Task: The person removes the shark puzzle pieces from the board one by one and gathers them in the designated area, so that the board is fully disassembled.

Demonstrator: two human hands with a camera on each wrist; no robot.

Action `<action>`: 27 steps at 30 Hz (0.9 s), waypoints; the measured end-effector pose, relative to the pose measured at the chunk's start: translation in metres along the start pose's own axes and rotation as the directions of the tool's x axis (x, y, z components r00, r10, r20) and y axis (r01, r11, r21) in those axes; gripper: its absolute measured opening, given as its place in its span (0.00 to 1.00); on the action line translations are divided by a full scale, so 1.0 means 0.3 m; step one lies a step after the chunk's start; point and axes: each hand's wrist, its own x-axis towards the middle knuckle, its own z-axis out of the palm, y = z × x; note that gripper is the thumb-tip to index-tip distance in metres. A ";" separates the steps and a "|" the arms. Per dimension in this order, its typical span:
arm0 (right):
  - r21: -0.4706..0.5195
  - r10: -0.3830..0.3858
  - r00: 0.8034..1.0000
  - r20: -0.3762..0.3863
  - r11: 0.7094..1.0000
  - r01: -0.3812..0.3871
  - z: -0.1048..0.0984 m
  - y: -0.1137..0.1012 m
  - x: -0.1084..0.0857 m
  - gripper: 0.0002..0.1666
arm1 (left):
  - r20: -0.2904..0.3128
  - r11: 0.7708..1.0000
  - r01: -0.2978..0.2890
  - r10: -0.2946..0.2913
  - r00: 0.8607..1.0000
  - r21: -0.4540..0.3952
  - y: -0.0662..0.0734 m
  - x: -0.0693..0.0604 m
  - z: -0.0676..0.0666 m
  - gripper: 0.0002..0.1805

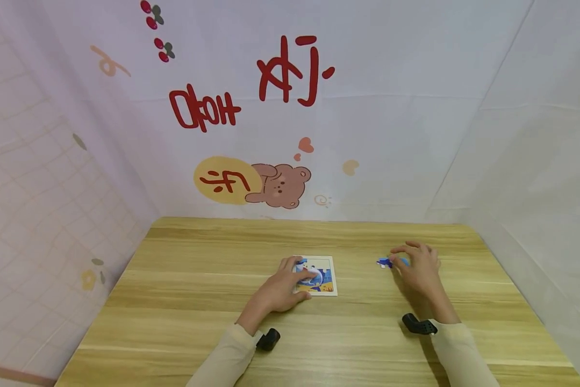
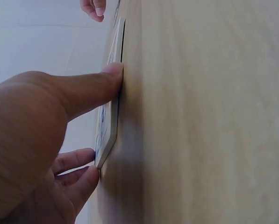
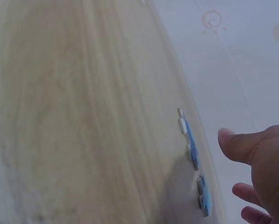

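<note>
A square picture puzzle in a pale frame lies flat on the table. My left hand grips it by the left side, one finger reaching over the picture; in the left wrist view the thumb of that hand presses the frame's edge and fingertips touch its corner. Farther right, my right hand is over two loose blue pieces, one dark blue and white, the other light blue. The right wrist view has this hand just above the pieces, thumb and fingers apart, holding nothing.
The wood-grain table ends at a pale fabric wall printed with red characters and a bear, behind the puzzle and pieces. More pale fabric hangs on the left and right sides. A black device is strapped on each wrist.
</note>
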 end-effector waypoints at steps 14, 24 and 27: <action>0.146 -0.079 0.997 0.019 0.987 0.075 0.017 -0.115 0.002 0.20 | 0.003 1.000 0.005 -0.005 1.000 0.002 -0.020 -0.041 -0.027 0.33; 0.200 -0.113 0.988 0.102 0.976 0.091 0.125 -0.277 0.005 0.20 | -0.006 1.000 -0.015 0.015 1.000 -0.001 -0.042 -0.061 -0.023 0.26; 0.224 -0.110 0.982 0.154 0.972 0.073 0.161 -0.324 0.005 0.20 | -0.014 1.000 -0.020 0.020 1.000 -0.008 -0.047 -0.061 -0.017 0.26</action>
